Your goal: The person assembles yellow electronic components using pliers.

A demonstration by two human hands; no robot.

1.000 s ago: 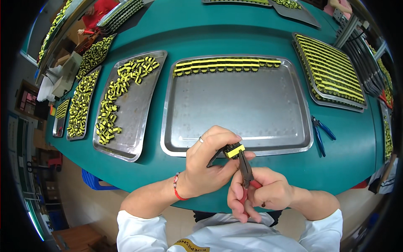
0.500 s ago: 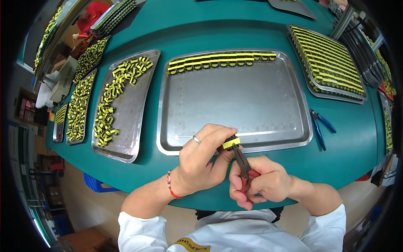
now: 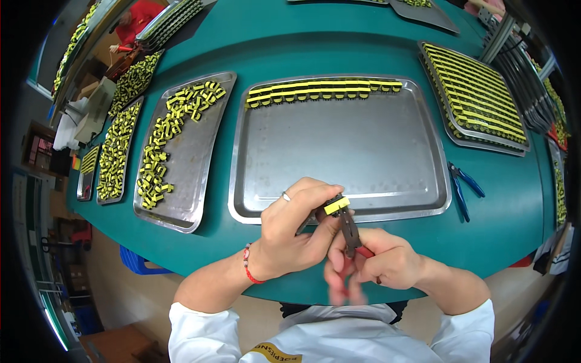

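Between the thumb and fingers of my left hand [image 3: 293, 227] is a small black component with a yellow top and dark pins [image 3: 337, 206]. My right hand [image 3: 387, 260] grips red-handled pliers [image 3: 350, 233], whose dark jaws reach the component's near side. Whether the jaws are clamped on a pin is too small to tell. The lower fingers of my right hand are smeared by motion around the handles. Just beyond both hands lies a large metal tray [image 3: 339, 151], with rows of the same yellow-topped components [image 3: 308, 92] lined up along its far side.
Left of the large tray is another metal tray [image 3: 196, 163] with loose components; further left, more trays [image 3: 118, 151] hold piles. Blue-handled cutters [image 3: 463, 187] lie at the right. Beyond them, stacked trays [image 3: 478, 97] carry full rows. A person in red [image 3: 139, 21] is at the far left.
The fingers of my right hand have shifted on the plier handles and are now blurred. The component has tilted slightly in my left hand. The whole view has moved a little.
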